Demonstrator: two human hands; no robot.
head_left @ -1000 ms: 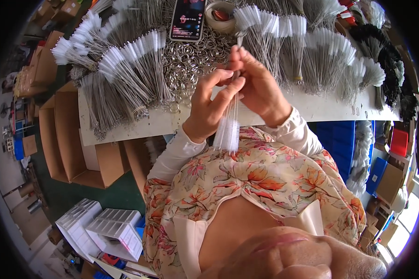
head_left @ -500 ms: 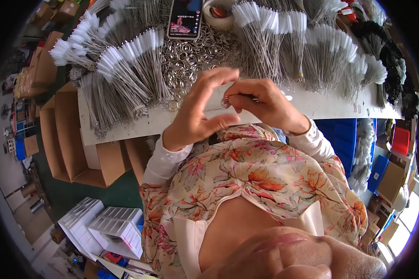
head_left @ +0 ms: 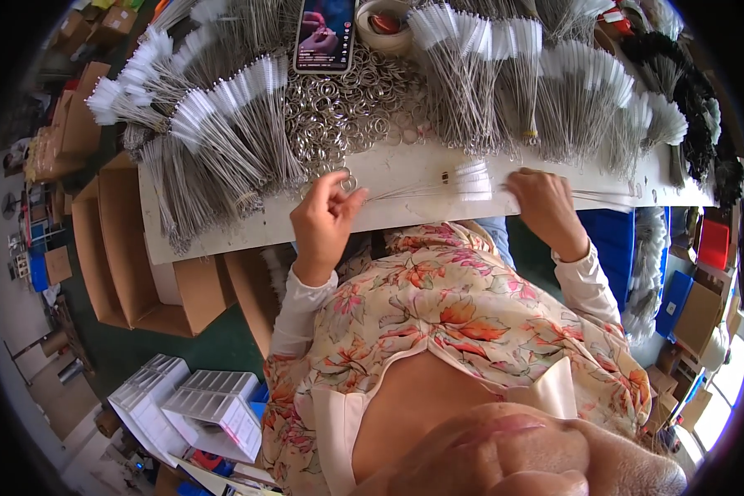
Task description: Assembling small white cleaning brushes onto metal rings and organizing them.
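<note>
Low over the table's front edge, my left hand [head_left: 324, 227] has curled fingers. Its thumb and forefinger close at a shiny metal ring [head_left: 350, 179] by the edge of the ring pile [head_left: 339, 103]. To its right lies a small group of thin-wire brushes [head_left: 474, 180], white bristle heads to the right and wires toward my left hand. My right hand [head_left: 544, 207] is farther right, palm down, fingertips smeared by motion. More thin wires [head_left: 603, 198] stick out to the right from beneath it; whether it grips them is hidden.
Bundles of white-headed wire brushes [head_left: 223, 124] stand left, with more brush bundles [head_left: 463, 74] right of the rings. A phone [head_left: 324, 37] and a tape roll [head_left: 384, 41] sit at the back. Cardboard boxes [head_left: 132, 248] and white plastic bins [head_left: 211, 405] are at left; blue bins [head_left: 608, 240] at right.
My hands have moved apart. The left lowered and its fingers drew together near a ring; the right moved right, leaving the small brush group on the table in view.
</note>
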